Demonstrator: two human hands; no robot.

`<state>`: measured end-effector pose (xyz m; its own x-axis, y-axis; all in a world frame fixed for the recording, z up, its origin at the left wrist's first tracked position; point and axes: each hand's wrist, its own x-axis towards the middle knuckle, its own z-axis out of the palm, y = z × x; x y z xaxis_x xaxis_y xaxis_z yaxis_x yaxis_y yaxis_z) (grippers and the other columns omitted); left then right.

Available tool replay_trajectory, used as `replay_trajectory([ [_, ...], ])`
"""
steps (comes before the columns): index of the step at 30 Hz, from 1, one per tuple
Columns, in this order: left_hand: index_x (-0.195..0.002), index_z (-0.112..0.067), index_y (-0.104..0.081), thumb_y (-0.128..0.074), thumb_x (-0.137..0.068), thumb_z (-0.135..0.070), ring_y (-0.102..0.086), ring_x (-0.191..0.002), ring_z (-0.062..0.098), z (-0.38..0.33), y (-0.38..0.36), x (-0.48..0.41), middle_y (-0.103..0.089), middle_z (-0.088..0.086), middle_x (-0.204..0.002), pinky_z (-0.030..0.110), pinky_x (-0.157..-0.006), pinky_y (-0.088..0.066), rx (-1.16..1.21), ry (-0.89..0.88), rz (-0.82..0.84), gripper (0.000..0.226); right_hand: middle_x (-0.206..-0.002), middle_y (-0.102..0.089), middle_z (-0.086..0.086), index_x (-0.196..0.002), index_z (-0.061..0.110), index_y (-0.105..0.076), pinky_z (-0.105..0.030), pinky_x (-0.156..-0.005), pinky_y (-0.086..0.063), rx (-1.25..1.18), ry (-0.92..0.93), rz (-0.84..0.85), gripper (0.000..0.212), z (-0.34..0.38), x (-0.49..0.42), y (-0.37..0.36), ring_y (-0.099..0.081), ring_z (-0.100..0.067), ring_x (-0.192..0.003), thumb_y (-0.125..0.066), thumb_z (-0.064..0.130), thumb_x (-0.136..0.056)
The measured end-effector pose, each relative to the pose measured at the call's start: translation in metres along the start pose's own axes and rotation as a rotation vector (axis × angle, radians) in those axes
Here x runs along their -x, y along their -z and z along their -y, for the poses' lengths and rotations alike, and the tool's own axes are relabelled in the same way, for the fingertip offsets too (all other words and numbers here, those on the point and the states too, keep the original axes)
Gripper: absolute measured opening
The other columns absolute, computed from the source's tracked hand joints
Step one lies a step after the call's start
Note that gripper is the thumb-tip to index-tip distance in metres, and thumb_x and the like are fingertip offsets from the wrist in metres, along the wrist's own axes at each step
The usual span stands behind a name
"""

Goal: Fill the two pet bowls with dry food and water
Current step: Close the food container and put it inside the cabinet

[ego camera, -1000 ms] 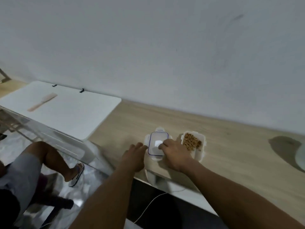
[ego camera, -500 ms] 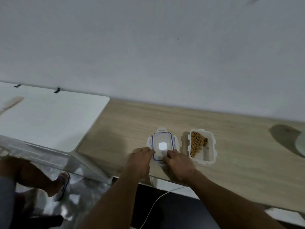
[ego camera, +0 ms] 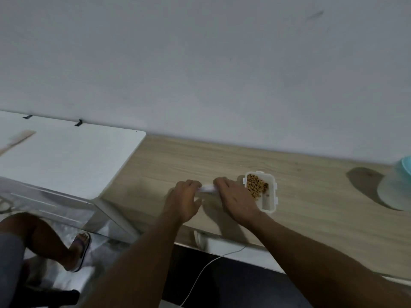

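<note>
We judge the step in hand to be an opening one: the left hand (ego camera: 184, 201) and the right hand (ego camera: 235, 201) hold a small white box (ego camera: 207, 189) between them, in the lower centre of the frame. Each grip is clenched on one end of the box, with fingers curled over it. The box is mostly hidden, so we cannot tell if a lid is on it. The dry food (ego camera: 255, 187) lies in an open tub (ego camera: 268, 204) just right of the right hand. No bowl is surely in view; a teal thing (ego camera: 398, 187) at the right edge may be one. The next move, we think, calls for a firm pull on the box without knocking the tub. The front edge of the worktop (ego camera: 322, 218) is close below the wrists. Open room lies toward the wall and right of the tub, while a white board (ego camera: 66, 156) bounds the left
</note>
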<state>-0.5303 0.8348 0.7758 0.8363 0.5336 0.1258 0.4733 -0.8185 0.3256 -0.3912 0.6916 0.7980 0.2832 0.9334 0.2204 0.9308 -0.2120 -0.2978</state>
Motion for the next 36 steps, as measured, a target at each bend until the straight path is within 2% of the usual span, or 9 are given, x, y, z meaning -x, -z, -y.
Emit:
replay_trajectory([
  [6, -0.074, -0.009, -0.059, -0.079, -0.074, -0.047, -0.057, -0.065, 0.016, -0.054, 0.059, -0.015, -0.063, 0.006, -0.071, 0.034, -0.063, -0.046, 0.413, 0.213, -0.018, 0.043, -0.085, -0.064, -0.009, -0.104, 0.015, -0.051, -0.042, -0.061, -0.045, -0.239, -0.171, -0.314, 0.016, -0.013, -0.001, 0.076, -0.058, -0.038, -0.072, -0.038, 0.025, -0.104],
  [11, -0.064, -0.013, -0.056, -0.079, -0.084, -0.021, -0.055, -0.054, 0.014, -0.111, 0.067, -0.01, -0.059, 0.004, -0.061, 0.026, -0.05, -0.049, 0.848, 0.35, 0.008, 0.032, -0.083, -0.065, 0.0, -0.097, 0.016, -0.057, -0.029, -0.065, -0.049, -0.607, -0.433, -0.314, 0.018, -0.05, 0.021, 0.11, -0.061, -0.015, -0.071, -0.05, 0.032, -0.101],
  [16, -0.066, -0.016, -0.065, -0.08, -0.082, -0.027, -0.062, -0.063, 0.024, -0.136, 0.029, -0.006, -0.066, 0.014, -0.068, 0.058, -0.066, -0.06, 1.004, 0.526, -0.04, 0.024, -0.09, -0.064, -0.009, -0.099, 0.014, -0.056, -0.03, -0.047, -0.048, -0.938, -0.689, -0.118, 0.017, -0.088, 0.046, 0.097, -0.058, -0.024, -0.066, -0.063, 0.029, -0.094],
  [20, -0.06, -0.017, -0.065, -0.082, -0.075, -0.035, -0.061, -0.056, 0.023, -0.141, 0.0, -0.025, -0.065, 0.007, -0.059, 0.053, -0.064, -0.062, 0.935, 0.587, -0.016, 0.03, -0.095, -0.067, -0.014, -0.099, 0.014, -0.056, -0.032, -0.042, -0.052, -0.831, -0.783, -0.125, 0.013, -0.111, 0.047, 0.072, -0.063, -0.028, -0.066, -0.061, 0.025, -0.095],
  [23, -0.074, -0.008, -0.066, -0.077, -0.086, -0.024, -0.062, -0.053, 0.018, -0.14, -0.012, -0.049, -0.066, 0.007, -0.066, 0.029, -0.049, -0.056, 0.875, 0.559, 0.042, 0.023, -0.103, -0.067, -0.014, -0.107, 0.014, -0.055, -0.045, -0.065, -0.061, -0.67, -0.826, -0.112, 0.018, -0.127, 0.038, 0.049, -0.068, -0.033, -0.087, -0.058, 0.027, -0.096],
  [25, -0.079, -0.007, -0.067, -0.076, -0.087, -0.023, -0.065, -0.062, 0.021, -0.132, -0.024, -0.067, -0.069, 0.008, -0.073, 0.025, -0.056, -0.053, 0.797, 0.556, 0.057, 0.02, -0.113, -0.067, -0.016, -0.116, 0.011, -0.056, -0.038, -0.08, -0.053, -0.579, -0.842, -0.106, 0.024, -0.135, 0.032, 0.036, -0.064, -0.035, -0.101, -0.057, 0.026, -0.097],
  [28, -0.072, -0.016, -0.065, -0.077, -0.084, -0.022, -0.072, -0.074, 0.029, -0.12, -0.04, -0.085, -0.071, 0.008, -0.075, 0.036, -0.074, -0.06, 0.758, 0.591, 0.079, 0.018, -0.124, -0.063, -0.017, -0.125, 0.008, -0.055, -0.033, -0.084, -0.042, -0.489, -0.882, -0.092, 0.032, -0.146, 0.024, 0.018, -0.059, -0.035, -0.113, -0.057, 0.026, -0.098],
  [31, -0.074, -0.012, -0.067, -0.074, -0.087, -0.019, -0.073, -0.08, 0.036, -0.11, -0.057, -0.095, -0.073, 0.015, -0.079, 0.05, -0.073, -0.061, 0.738, 0.582, 0.123, 0.016, -0.13, -0.056, -0.018, -0.128, 0.009, -0.053, -0.04, -0.094, -0.046, -0.452, -0.926, -0.066, 0.034, -0.147, 0.023, 0.007, -0.058, -0.036, -0.115, -0.052, 0.029, -0.101],
  [36, -0.087, -0.01, -0.073, -0.065, -0.093, -0.022, -0.073, -0.082, 0.031, -0.105, -0.068, -0.097, -0.074, 0.01, -0.086, 0.05, -0.076, -0.061, 0.732, 0.546, 0.148, 0.015, -0.126, -0.052, -0.019, -0.13, 0.007, -0.05, -0.042, -0.09, -0.048, -0.423, -0.925, -0.112, 0.033, -0.137, 0.027, -0.005, -0.058, -0.041, -0.109, -0.044, 0.029, -0.105],
])
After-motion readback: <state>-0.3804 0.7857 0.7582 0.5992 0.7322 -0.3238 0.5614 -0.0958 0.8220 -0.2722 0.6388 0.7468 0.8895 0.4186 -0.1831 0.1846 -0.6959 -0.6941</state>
